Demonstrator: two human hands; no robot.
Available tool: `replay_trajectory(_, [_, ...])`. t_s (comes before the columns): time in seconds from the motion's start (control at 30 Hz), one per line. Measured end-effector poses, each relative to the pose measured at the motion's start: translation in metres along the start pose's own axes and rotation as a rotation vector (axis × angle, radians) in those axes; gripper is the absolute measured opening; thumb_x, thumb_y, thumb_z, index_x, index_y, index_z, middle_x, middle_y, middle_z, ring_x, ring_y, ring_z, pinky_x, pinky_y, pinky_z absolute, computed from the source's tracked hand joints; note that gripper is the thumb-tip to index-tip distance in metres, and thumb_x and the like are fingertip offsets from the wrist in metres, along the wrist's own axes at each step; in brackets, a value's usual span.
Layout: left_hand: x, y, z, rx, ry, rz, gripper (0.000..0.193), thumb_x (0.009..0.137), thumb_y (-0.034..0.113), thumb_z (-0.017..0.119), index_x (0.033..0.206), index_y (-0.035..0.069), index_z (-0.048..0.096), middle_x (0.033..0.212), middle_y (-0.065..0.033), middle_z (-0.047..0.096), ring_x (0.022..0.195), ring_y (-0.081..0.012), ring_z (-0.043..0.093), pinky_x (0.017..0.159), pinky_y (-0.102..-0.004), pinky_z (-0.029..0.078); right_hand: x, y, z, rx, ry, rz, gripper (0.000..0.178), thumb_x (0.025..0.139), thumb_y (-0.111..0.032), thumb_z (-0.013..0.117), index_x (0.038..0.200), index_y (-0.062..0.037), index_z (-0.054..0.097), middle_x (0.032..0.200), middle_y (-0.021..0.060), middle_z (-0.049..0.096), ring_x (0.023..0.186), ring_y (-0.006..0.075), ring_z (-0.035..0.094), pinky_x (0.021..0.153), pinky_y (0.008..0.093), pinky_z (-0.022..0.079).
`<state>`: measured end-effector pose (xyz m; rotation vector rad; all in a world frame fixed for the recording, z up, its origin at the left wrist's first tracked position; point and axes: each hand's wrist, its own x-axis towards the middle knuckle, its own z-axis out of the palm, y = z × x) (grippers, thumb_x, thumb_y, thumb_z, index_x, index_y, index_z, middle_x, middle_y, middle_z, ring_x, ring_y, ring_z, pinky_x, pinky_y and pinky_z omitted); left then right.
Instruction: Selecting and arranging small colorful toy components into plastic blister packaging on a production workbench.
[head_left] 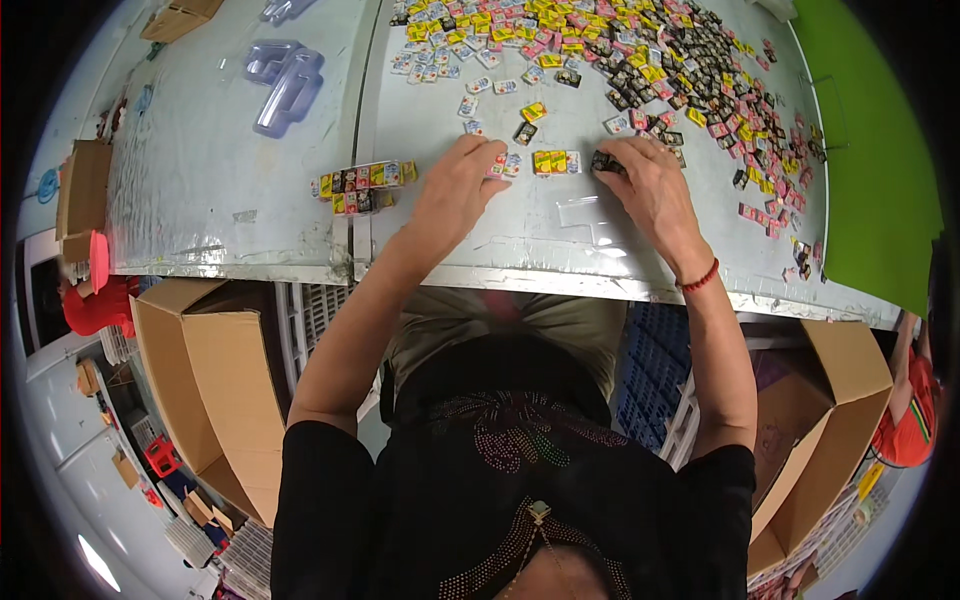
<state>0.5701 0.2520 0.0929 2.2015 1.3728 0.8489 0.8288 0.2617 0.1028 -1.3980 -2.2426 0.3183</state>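
Note:
Between my hands a short row of small yellow and white boxes (pixel 555 162) lies on the table. My left hand (pixel 455 190) is closed at the left end of this row, its fingertips on small pink-and-white boxes (pixel 501 166). At the right end, my right hand (pixel 648 185) pinches small black boxes (pixel 604 161), partly covered by the fingers. An unfilled clear plastic tray (pixel 590 215) lies just in front of the row, nearer to me. Left of my left hand sits a group of the small boxes (pixel 365 185), packed tightly together in rows.
A large spread of loose small boxes (pixel 640 70) covers the far right of the table (pixel 220 190). More clear plastic trays (pixel 285 85) lie at the far left. Open cardboard boxes (pixel 225 390) stand below the near edge on both sides. Another person's arm (pixel 903 370) shows at the right.

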Motion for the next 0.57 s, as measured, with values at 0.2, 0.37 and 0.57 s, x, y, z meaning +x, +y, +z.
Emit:
replay_trajectory(0.2, [0.016,0.003,0.008,-0.062,-0.12,-0.107,0.038,0.073,0.006,0.076,0.108,-0.001,0.064,0.1,-0.017,0.061,0.085,-0.0344,0.062,0.076,-0.04,0.05,0.001,0.008,0.004,-0.03,-0.053,-0.013,0.034,0.078,-0.011,0.072,0.11,-0.0049,0.064,0.11,0.0131,0.064,0.103,0.0325,0.058,0.092,0.0398,0.045])
replay_trajectory(0.37, [0.021,0.006,0.007,-0.107,-0.142,-0.054,0.035,0.075,0.007,0.075,0.108,-0.001,0.064,0.099,-0.017,0.061,0.085,-0.0337,0.063,0.076,-0.0405,0.05,-0.002,0.01,0.001,-0.031,-0.092,0.025,0.034,0.079,-0.014,0.072,0.111,-0.0054,0.064,0.113,0.0129,0.063,0.106,0.0317,0.057,0.094,0.0402,0.044])
replay_trajectory(0.57, [0.035,-0.007,-0.002,0.007,-0.098,-0.038,0.031,0.084,0.012,0.069,0.113,0.002,0.063,0.107,-0.0164,0.063,0.083,-0.028,0.065,0.077,-0.0357,0.051,0.001,0.007,0.0,-0.131,-0.157,0.079,0.034,0.08,-0.015,0.071,0.113,-0.0099,0.064,0.115,0.0086,0.063,0.109,0.0287,0.055,0.096,0.0398,0.042])
